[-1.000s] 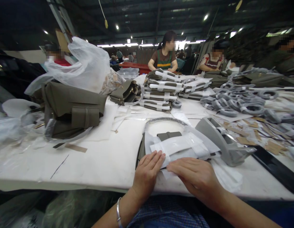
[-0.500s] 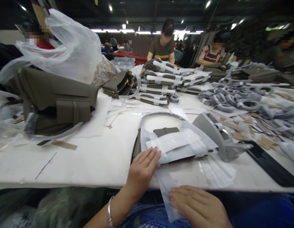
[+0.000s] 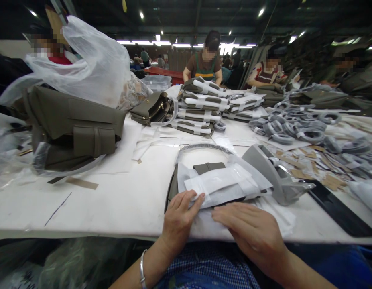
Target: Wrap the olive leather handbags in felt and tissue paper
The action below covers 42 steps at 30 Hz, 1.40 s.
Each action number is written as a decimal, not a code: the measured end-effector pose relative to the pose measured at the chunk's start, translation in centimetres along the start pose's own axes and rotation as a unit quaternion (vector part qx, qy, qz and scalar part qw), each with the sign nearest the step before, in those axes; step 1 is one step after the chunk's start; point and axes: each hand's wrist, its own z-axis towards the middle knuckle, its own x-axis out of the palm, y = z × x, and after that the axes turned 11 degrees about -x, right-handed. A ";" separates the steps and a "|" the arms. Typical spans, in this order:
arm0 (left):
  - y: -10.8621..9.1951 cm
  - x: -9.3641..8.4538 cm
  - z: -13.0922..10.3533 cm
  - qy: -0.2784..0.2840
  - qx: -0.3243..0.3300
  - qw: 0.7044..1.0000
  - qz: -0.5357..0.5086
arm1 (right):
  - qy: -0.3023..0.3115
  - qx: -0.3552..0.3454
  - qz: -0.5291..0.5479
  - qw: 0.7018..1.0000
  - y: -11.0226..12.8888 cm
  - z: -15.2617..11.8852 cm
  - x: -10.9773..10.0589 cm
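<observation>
An olive bag (image 3: pixel 173 186) lies on the table, covered by white wrapping (image 3: pixel 224 182), its wrapped handle arching behind. My left hand (image 3: pixel 181 212) rests on the wrapping's near left edge, fingers laid out over it. Just to the right, my right hand (image 3: pixel 252 226) is at the bag's near edge, fingers extended side by side and pointing left; its palm side is hidden. A grey tape dispenser (image 3: pixel 270 172) stands against the right end of the wrapping.
Wrapped bags are stacked (image 3: pixel 200 104) at the back. A large olive bag (image 3: pixel 77 124) stands left. Coiled grey straps (image 3: pixel 294 124) and a black tray-like object (image 3: pixel 339 208) lie right. People work behind the table (image 3: pixel 113 208).
My right hand has moved up and forward from the table's front edge to the bag's near edge. The translucent strip that hung over the front edge no longer hangs there.
</observation>
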 end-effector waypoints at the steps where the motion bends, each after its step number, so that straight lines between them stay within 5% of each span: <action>1: 0.0 0.0 -0.1 0.000 0.000 1.000 -0.009 | -0.003 0.006 -0.003 1.000 -0.7 0.7 0.2; 10: 0.3 -0.1 0.0 -0.018 -0.010 0.996 -0.083 | 0.106 0.139 0.011 0.985 -7.4 3.9 4.8; 14: 0.4 -0.1 0.0 -0.023 -0.032 0.994 -0.099 | 0.158 0.128 0.060 0.977 -9.4 4.1 7.1; 22: 0.3 -0.4 0.4 -0.019 0.007 0.999 -0.048 | 0.239 0.128 0.135 0.953 -11.4 5.1 8.1; 30: 0.0 -0.4 0.4 -0.002 0.042 0.999 0.017 | 0.204 0.161 0.079 0.962 -11.7 5.7 8.7; 34: 0.2 -0.1 0.3 -0.013 0.050 0.998 0.025 | 0.155 0.172 0.063 0.971 -11.5 3.6 5.2; 38: 0.7 0.0 0.3 -0.021 0.073 0.997 0.030 | 0.069 0.254 -0.023 0.964 -13.4 -1.2 -2.8; 42: 1.0 0.2 0.3 -0.025 0.089 0.995 0.041 | 0.045 0.490 -0.072 0.867 -16.5 -6.3 -10.6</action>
